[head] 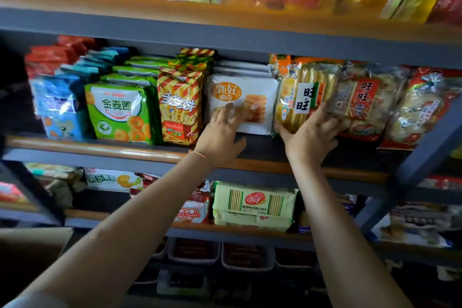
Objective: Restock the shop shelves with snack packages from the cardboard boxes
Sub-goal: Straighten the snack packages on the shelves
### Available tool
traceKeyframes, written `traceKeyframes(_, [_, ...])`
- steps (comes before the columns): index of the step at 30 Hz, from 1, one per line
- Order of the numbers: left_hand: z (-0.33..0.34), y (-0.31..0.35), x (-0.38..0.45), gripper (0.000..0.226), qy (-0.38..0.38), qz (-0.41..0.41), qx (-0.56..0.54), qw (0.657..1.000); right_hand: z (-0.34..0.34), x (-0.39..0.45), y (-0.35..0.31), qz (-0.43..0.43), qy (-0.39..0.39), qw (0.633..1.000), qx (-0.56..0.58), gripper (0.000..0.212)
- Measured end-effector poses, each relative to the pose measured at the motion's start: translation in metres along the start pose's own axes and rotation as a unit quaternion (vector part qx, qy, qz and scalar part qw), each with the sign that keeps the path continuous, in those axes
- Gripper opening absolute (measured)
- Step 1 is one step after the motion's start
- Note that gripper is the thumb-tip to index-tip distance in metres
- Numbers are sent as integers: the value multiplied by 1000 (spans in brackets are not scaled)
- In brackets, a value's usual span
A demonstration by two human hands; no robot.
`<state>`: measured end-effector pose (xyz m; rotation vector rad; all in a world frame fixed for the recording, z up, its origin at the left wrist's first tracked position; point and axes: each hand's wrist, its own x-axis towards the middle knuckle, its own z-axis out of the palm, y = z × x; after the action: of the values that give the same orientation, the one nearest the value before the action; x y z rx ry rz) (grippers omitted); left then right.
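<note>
Both arms reach up to the middle shelf (105,149) of a grey metal rack with a wooden front edge. The left hand (221,132) lies flat, fingers spread, against the lower front face of a white biscuit packet (250,92); it presses the packet rather than closing around it. This packet stands upright at the front edge of the shelf, at the head of a row of identical white packets.

The right hand (312,132) grasps the lower end of a clear rice cracker bag (303,94) with a green-and-white label. The thumb sits on the left lower corner and the fingers wrap the right side. The bag stands just right of the white packet, touching it.

Left of the white packet stand a red-and-yellow striped bag (178,105), a green bag (117,112) and a blue bag (58,107), each fronting its own row. Right of the held bag stands a cracker bag with a red label (360,102). A cardboard box (30,252) flap shows at the lower left.
</note>
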<state>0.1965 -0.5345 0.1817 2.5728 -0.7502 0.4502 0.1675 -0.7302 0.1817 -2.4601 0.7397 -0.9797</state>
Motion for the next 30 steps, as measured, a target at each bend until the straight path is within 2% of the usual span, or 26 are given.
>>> traceKeyframes(2, [-13, -2, -14, 44, 80, 65, -15, 995, -4, -11, -6, -33, 59, 998, 17, 102])
traceKeyframes(4, [-31, -15, -29, 29, 190, 97, -24, 977, -7, -28, -26, -102, 126, 983, 82, 72])
traceKeyframes(7, [-63, -60, -54, 22, 306, 70, -2, 949, -2, -64, -77, -258, 144, 933, 207, 35])
traceKeyframes(10, [-90, -128, -79, 40, 352, -46, 60, 933, 15, -101, -141, -370, 91, 895, 232, 27])
traceKeyframes(13, [-114, -196, -99, 69, 360, -130, 79, 921, 38, -133, -201, -437, 55, 882, 168, 36])
traceKeyframes(16, [-132, -247, -111, 96, 340, -162, 14, 926, 60, -152, -255, -494, 3, 867, 61, 67])
traceKeyframes(19, [-146, -274, -113, 118, 281, -192, -164, 926, 77, -152, -299, -474, -59, 877, -49, 103])
traceKeyframes(21, [-153, -298, -107, 111, 211, -200, -285, 913, 83, -149, -315, -445, -87, 883, -121, 111])
traceKeyframes(23, [-158, -323, -102, 94, 139, -218, -353, 899, 87, -146, -318, -425, -115, 887, -138, 107])
traceKeyframes(25, [-163, -340, -96, 87, 62, -216, -379, 898, 85, -147, -318, -414, -106, 893, -143, 105])
traceKeyframes(27, [-167, -347, -90, 83, 10, -178, -396, 901, 81, -151, -324, -404, -92, 897, -150, 104])
traceKeyframes(30, [-166, -353, -84, 80, -23, -126, -383, 915, 73, -151, -346, -390, -144, 904, -98, 112])
